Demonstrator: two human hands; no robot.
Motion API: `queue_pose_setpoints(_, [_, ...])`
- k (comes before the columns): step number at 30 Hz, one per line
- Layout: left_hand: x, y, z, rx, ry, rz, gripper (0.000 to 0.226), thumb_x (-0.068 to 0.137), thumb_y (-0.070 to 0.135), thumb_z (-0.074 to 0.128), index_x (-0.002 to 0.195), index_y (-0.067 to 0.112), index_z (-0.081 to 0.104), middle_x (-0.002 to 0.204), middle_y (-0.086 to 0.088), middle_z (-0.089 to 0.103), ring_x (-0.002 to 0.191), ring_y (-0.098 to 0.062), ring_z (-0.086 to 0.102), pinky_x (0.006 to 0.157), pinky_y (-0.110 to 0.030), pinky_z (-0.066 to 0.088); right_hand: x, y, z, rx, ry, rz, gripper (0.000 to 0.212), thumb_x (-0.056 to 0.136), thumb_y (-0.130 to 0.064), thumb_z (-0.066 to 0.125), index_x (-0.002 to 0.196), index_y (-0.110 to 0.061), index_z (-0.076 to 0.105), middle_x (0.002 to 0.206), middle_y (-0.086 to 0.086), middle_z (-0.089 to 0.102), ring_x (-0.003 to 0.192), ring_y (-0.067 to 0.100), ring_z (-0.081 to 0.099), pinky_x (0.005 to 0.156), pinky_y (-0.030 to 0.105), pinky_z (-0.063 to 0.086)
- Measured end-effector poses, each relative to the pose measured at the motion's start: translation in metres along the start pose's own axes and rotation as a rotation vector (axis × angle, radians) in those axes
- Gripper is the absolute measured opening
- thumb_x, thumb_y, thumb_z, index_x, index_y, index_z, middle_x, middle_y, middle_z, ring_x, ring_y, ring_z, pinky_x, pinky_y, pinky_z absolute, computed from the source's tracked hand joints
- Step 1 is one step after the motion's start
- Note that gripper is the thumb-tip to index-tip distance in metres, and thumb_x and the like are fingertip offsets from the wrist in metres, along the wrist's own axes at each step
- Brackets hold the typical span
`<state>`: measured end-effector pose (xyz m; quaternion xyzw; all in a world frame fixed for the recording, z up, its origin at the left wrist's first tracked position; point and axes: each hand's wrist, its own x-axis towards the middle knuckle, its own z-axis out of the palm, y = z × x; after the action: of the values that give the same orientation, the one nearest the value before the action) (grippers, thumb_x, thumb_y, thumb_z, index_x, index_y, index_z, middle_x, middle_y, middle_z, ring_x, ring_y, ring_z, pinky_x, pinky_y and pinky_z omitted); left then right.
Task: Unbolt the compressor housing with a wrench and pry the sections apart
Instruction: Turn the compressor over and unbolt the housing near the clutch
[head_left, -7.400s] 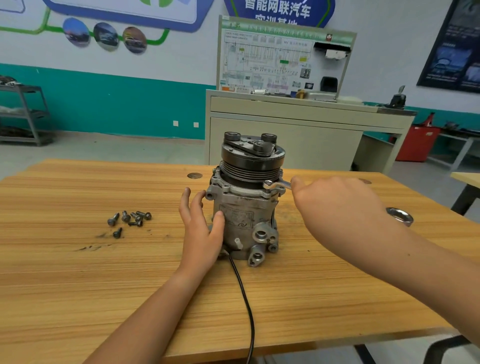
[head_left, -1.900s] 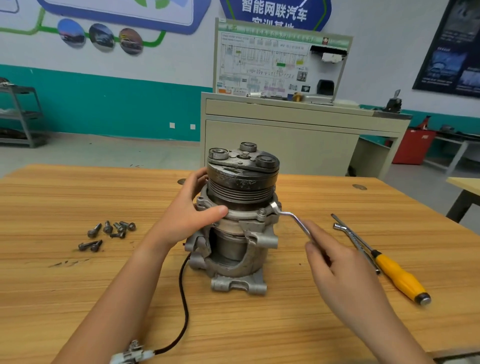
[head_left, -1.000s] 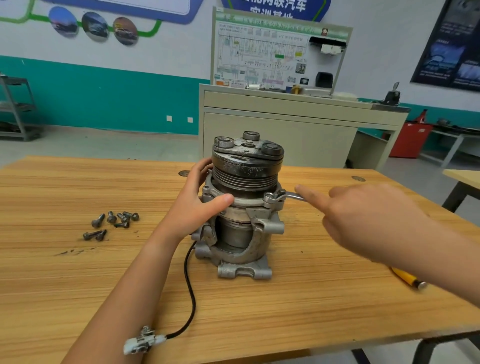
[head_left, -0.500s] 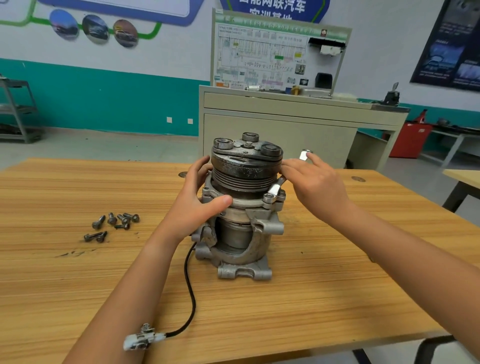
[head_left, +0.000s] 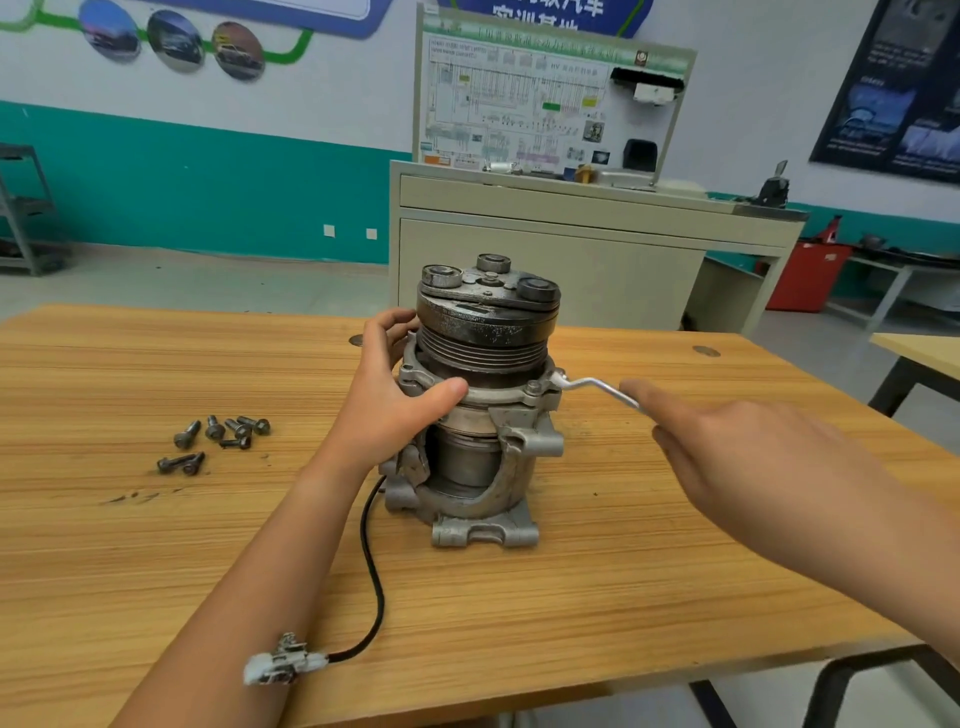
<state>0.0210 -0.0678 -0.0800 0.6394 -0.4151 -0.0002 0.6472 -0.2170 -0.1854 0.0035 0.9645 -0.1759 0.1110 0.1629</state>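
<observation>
– 1 compressor only? Where does it stand?
– Yes, 1. It stands upright near the middle of a wooden table. A dark grooved pulley is on top. The grey cast housing below has a cut-away opening in front, showing an inner cylinder.
– And the 2 hands?
– Both are closed on something. The left hand grips the compressor just under the pulley, with the thumb across the front flange and the fingers curled round the far side. The right hand, which is blurred, holds the handle of a bent silver wrench, forefinger laid along it. The wrench's head sits at the flange's right edge.
– What else lies on the table?
– A black cable runs from the compressor's base toward the near edge. It ends in a pale connector by the left forearm. Several loose bolts lie in a small cluster to the left, well apart from the compressor.
– Beyond the table?
– A beige cabinet carries a wiring-diagram board, in front of a white-and-teal wall.
</observation>
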Motion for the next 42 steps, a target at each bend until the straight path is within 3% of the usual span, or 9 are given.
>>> queue_pose_setpoints(6, [-0.006,0.005,0.001,0.014,0.021,0.013,0.075,0.053,0.052,0.068,0.117,0.046,0.028,0.122,0.025,0.040,0.104,0.029,0.039,0.075,0.006,0.034,0.006,-0.012,-0.005,-0.183,-0.016,0.052,0.069,0.090,-0.010,0.037,0.143,-0.030,-0.003,0.056,-0.007,0.037,0.045,0.009,0.032,0.038,0.024,0.024])
queue_pose_setpoints(9, [-0.006,0.005,0.001,0.021,0.026,0.021,0.078,0.054,0.052,0.067,0.121,0.040,0.028,0.121,0.027,0.039,0.102,0.029,0.039,0.075,0.006,0.033,0.013,-0.021,-0.006,-0.071,-0.036,-0.022,0.042,0.089,-0.012,0.039,0.130,-0.016,0.032,0.065,-0.005,0.046,0.055,0.016,0.049,0.049,0.031,0.047])
queue_pose_setpoints(12, [-0.006,0.003,0.002,0.039,0.026,0.023,0.076,0.059,0.045,0.069,0.123,0.038,0.028,0.119,0.028,0.039,0.101,0.030,0.039,0.075,0.006,0.033,0.014,-0.030,-0.007,0.012,-0.034,-0.025,0.023,0.090,-0.015,0.040,0.110,-0.006,0.046,0.080,0.001,0.056,0.072,0.022,0.061,0.058,0.035,0.049])
queue_pose_setpoints(19, [-0.007,0.003,0.001,0.036,0.015,0.022,0.079,0.058,0.049,0.068,0.125,0.035,0.029,0.118,0.030,0.038,0.099,0.032,0.039,0.075,0.007,0.033,0.009,-0.035,-0.019,0.007,-0.125,-0.033,0.027,0.092,-0.011,0.039,0.119,-0.010,0.045,0.093,0.004,0.059,0.082,0.024,0.061,0.065,0.034,0.050])
queue_pose_setpoints(22, [-0.006,0.003,-0.001,0.056,0.006,0.007,0.077,0.061,0.046,0.069,0.126,0.040,0.028,0.118,0.035,0.037,0.102,0.031,0.037,0.078,0.004,0.033,0.005,-0.044,-0.021,-0.153,-0.144,-0.003,0.061,0.089,0.001,0.039,0.140,0.007,0.006,0.069,0.010,0.045,0.053,0.023,0.045,0.042,0.029,0.038])
queue_pose_setpoints(24, [-0.007,0.004,-0.001,0.062,0.001,0.002,0.079,0.058,0.052,0.068,0.126,0.041,0.028,0.118,0.037,0.037,0.104,0.029,0.037,0.080,0.003,0.033,0.001,-0.053,-0.020,-0.237,-0.207,-0.024,0.072,0.085,0.009,0.039,0.143,0.003,-0.004,0.061,0.006,0.030,0.044,0.017,0.029,0.035,0.026,0.025])
queue_pose_setpoints(30, [-0.007,0.003,-0.002,0.067,-0.009,0.013,0.079,0.061,0.048,0.069,0.129,0.040,0.028,0.119,0.037,0.036,0.102,0.032,0.036,0.077,0.007,0.032,0.008,-0.053,-0.018,-0.350,-0.182,-0.016,0.073,0.084,0.010,0.040,0.142,0.005,-0.005,0.059,0.007,0.030,0.043,0.017,0.029,0.033,0.025,0.024])
queue_pose_setpoints(37, [-0.007,0.004,-0.003,0.050,-0.019,0.000,0.083,0.058,0.052,0.069,0.130,0.042,0.027,0.120,0.039,0.036,0.109,0.027,0.036,0.083,0.001,0.033,0.026,0.010,-0.014,-0.260,-0.062,-0.173,0.056,0.095,-0.030,0.023,0.145,-0.034,-0.003,0.067,-0.007,0.045,0.054,0.008,0.040,0.045,0.024,0.032])
queue_pose_setpoints(42, [-0.008,0.004,-0.004,0.045,-0.022,-0.016,0.095,0.055,0.058,0.067,0.137,0.041,0.023,0.129,0.027,0.038,0.120,0.011,0.037,0.090,-0.009,0.031,0.053,0.023,0.006,-0.358,-0.028,-0.171,0.058,0.094,-0.012,0.039,0.140,-0.032,0.009,0.082,-0.005,0.053,0.061,0.011,0.048,0.044,0.022,0.033])
